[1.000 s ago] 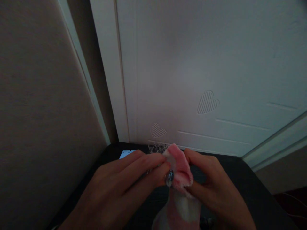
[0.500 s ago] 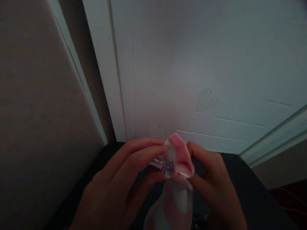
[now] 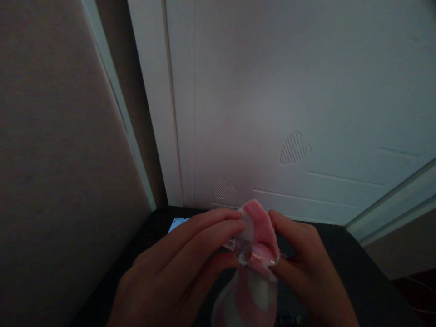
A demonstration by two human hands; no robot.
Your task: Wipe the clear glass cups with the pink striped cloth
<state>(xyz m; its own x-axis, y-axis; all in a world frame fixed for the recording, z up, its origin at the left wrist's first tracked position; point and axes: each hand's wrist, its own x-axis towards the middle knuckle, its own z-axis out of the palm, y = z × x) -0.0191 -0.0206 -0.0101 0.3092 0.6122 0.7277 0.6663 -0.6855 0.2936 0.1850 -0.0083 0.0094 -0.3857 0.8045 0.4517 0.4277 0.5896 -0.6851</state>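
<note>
A soft pink-and-white fuzzy cloth piece (image 3: 260, 222), which looks like a sock, stands upright between my hands at the bottom middle. A shiny clear plastic piece (image 3: 243, 250) crosses its gathered neck. Below that, the cloth widens and runs out of the frame. My left hand (image 3: 173, 263) is closed on the left side, its fingertips against the cloth and the plastic. On the other side, my right hand (image 3: 306, 259) pinches the cloth's right edge between thumb and bent finger. The palm side of both hands is hidden.
Under my hands is a dark tabletop (image 3: 344, 259). A lit, pale-blue screen (image 3: 177, 222) shows behind my left hand. Small dark items (image 3: 289, 320) lie near the bottom edge. Beyond rises a white panel (image 3: 245, 113) with embossed hearts, with a plain wall (image 3: 61, 159) at left.
The view has shifted slightly, so the hands and cloth sit a little lower and further right. The lit screen has come into sight behind my left hand. Both hands keep their hold.
</note>
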